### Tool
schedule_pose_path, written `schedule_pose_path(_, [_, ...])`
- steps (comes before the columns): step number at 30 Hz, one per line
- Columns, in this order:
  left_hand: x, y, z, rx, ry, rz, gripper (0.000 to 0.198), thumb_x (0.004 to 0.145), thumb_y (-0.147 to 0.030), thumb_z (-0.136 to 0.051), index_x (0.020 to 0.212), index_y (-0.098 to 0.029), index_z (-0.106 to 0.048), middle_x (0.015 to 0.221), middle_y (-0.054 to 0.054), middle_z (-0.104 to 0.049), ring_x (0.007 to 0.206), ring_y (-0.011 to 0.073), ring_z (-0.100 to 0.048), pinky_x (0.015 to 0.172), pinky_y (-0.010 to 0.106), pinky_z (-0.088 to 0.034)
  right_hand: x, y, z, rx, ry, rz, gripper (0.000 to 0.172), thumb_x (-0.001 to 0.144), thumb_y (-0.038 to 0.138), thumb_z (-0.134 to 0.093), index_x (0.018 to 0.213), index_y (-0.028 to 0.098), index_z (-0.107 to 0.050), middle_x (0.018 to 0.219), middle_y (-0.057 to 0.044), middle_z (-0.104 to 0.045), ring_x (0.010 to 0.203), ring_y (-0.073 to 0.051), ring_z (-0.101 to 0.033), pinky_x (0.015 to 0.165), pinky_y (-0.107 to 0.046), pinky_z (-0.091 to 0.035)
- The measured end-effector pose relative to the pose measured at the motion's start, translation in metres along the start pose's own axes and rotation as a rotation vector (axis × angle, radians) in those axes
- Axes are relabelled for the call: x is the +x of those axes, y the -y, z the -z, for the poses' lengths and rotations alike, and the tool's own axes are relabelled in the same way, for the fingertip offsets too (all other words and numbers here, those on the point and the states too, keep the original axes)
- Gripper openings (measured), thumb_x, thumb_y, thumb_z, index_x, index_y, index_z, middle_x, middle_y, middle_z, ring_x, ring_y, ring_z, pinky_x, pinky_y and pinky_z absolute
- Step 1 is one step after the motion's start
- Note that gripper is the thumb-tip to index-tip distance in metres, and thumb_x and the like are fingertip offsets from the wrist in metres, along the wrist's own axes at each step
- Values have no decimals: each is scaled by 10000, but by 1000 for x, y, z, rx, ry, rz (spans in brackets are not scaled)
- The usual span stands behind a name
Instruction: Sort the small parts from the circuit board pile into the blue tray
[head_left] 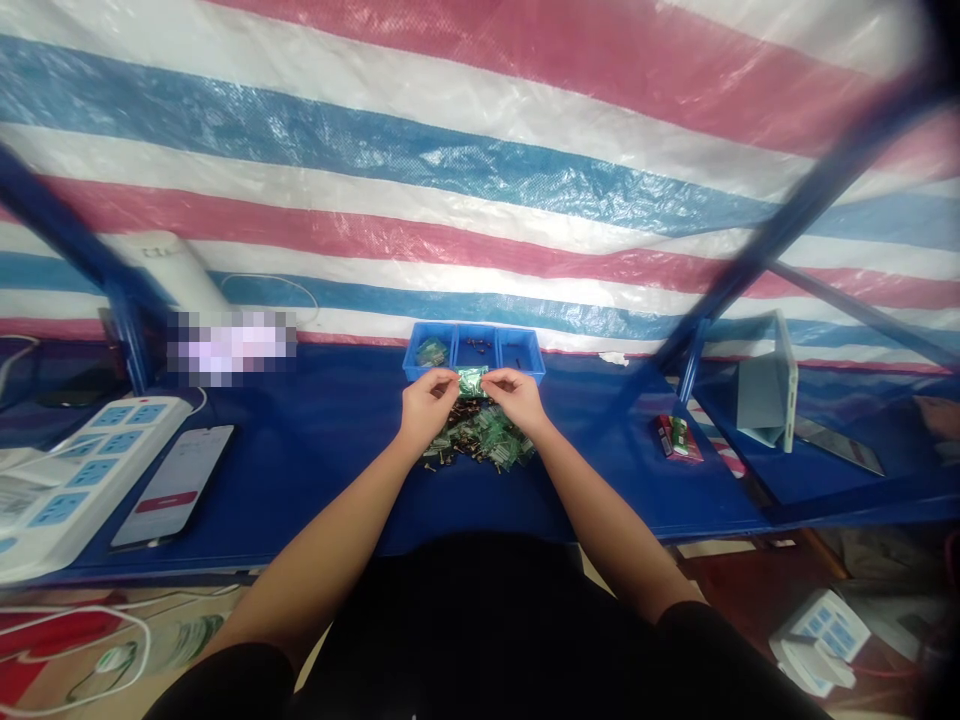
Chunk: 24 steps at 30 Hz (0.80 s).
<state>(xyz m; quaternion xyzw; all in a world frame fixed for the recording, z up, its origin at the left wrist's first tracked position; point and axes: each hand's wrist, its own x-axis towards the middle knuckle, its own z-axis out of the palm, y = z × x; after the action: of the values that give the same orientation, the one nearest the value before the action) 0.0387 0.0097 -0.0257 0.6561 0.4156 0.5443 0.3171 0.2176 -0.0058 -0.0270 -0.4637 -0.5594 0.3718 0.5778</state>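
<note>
Head view: the left hand [426, 404] and the right hand [516, 396] pinch a small green packet [472, 381] between their fingers, just above a pile of green packets [484, 441] on the blue tabletop [315, 450], near a blue tray [474, 349].

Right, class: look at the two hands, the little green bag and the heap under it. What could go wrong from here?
1. The left hand and right hand pinch the green bag by its ends above the heap; if it slips, it may get lost among look-alike bags.
2. Small dark parts lie loose at the heap's near edge; a wrist could brush them off the table.
</note>
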Motion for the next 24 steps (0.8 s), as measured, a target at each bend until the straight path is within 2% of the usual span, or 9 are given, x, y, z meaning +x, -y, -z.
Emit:
schedule_pose_path(3, [1,3,-1,-26,-11,25,178,790,-338,-638,878,-187,-669,809,36,-697,697,158,-633,644,269,-490,0,0,0,5,-47,14,274,698,428,-737,829,199,-664,842,-49,-698,756,-181,-638,714,-318,-519])
schedule_pose_path(7, [2,3,0,-44,-17,118,268,771,-355,-679,980,-197,-624,800,31,-714,607,131,-610,605,258,-484,2,-1,1,59,-67,-47,340,676,405,-758,914,212,-611,770,-12,-681,659,-147,-611,648,-289,-500])
schedule_pose_path(10, [3,2,1,-61,-17,149,357,757,-362,-700,1065,-196,-626,821,44,-726,632,142,-633,620,264,-497,2,-2,2,70,-51,-81,388,673,416,-755,974,201,-642,782,-21,-689,646,-143,-601,622,-284,-490])
schedule_pose_path(13, [3,2,2,-77,-12,144,413,751,-362,-707,1121,-192,-638,817,50,-728,656,158,-647,632,276,-507,3,-1,1,50,-66,-96,384,659,447,-755,931,185,-686,798,-39,-700,652,-154,-600,616,-298,-490])
schedule_pose_path(19, [3,5,1,-60,-20,107,231,764,-361,-680,907,-179,-682,767,32,-698,682,156,-639,657,267,-506,1,0,0,-12,-52,-44,321,695,468,-724,845,185,-704,761,-37,-687,624,-155,-583,616,-305,-488])
schedule_pose_path(22, [2,1,3,40,-20,17,196,792,-360,-641,872,-184,-673,791,22,-681,699,144,-626,646,245,-493,1,-1,0,-82,-85,31,295,721,468,-707,834,196,-709,753,-28,-675,637,-158,-583,644,-308,-495])
schedule_pose_path(24, [1,-3,4,127,-33,-52,194,806,-363,-623,868,-188,-678,816,22,-675,705,138,-617,637,236,-486,1,-1,0,-82,-94,30,303,730,475,-700,854,198,-710,734,-26,-676,658,-170,-601,661,-313,-503])
